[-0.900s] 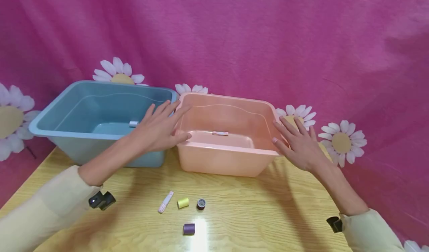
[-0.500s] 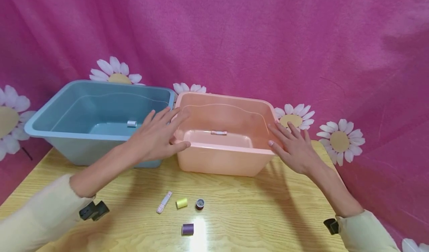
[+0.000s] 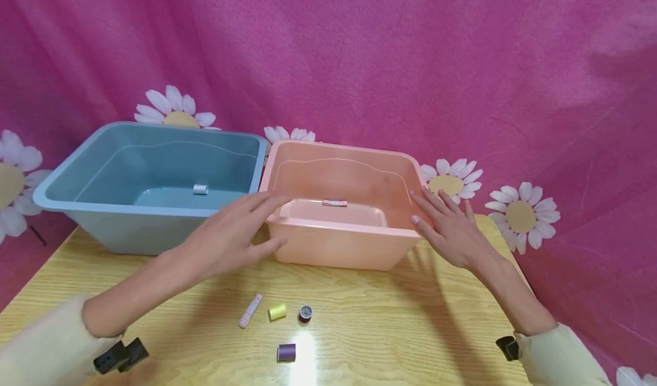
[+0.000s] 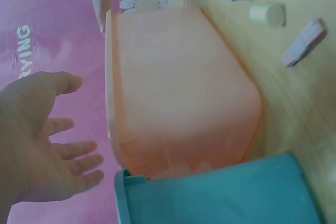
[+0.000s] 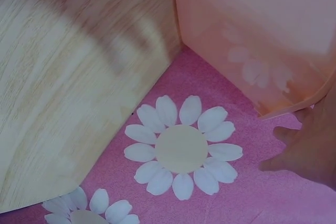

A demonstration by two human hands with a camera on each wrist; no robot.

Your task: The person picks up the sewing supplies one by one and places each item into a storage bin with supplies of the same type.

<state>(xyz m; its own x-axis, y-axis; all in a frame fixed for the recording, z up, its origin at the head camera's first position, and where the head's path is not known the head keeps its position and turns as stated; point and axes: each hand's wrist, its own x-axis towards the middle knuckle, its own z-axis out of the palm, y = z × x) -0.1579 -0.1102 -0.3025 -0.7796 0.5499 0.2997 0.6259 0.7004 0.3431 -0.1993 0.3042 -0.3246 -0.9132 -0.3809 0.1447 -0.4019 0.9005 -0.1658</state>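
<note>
My left hand [image 3: 226,235], fingers extended and holding nothing, hovers in front of the gap between the blue tub [image 3: 123,209] and the pink tub [image 3: 349,243]. In the left wrist view the left hand [image 4: 42,145] is apart from the pink tub's rim. My right hand [image 3: 457,235] lies with straight fingers at the pink tub's right rim; whether it touches I cannot tell. A white thread spool [image 3: 201,189] lies inside the blue tub. Inside the pink tub is a folded measuring tape [image 3: 335,203].
On the wooden table [image 3: 369,323], nearer me, lie another folded measuring tape [image 3: 250,311], a yellow thread spool [image 3: 278,312] and a purple spool [image 3: 286,352]. A dark spool [image 3: 305,313] stands upright. Behind hangs a magenta flowered cloth [image 3: 359,61].
My left hand has drawn back from the pink tub's left rim, toward me and slightly left. The right hand has barely shifted against the tub; the spools and tapes lie as before.
</note>
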